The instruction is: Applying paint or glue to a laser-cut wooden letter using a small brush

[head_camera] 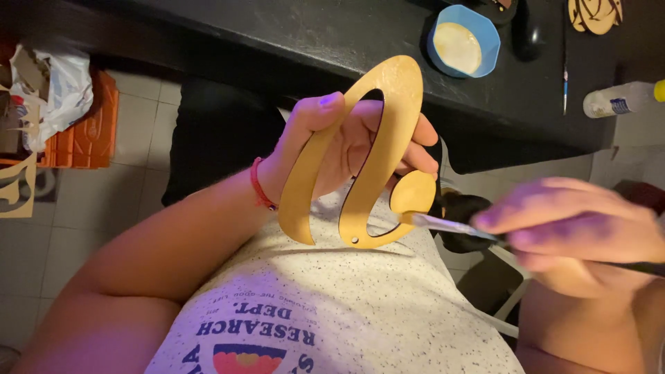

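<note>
Above the lap, the left hand (346, 142) grips a looping gold cutout (360, 159), fingers curled through its opening. The right hand (575, 232), blurred, pinches a thin brush (450, 225) whose tip touches the cutout's lower round lobe. Painting seems underway; the next stroke calls for a steady hold and probably fresh paint from the blue bowl (463, 40) on the table (277, 34).
</note>
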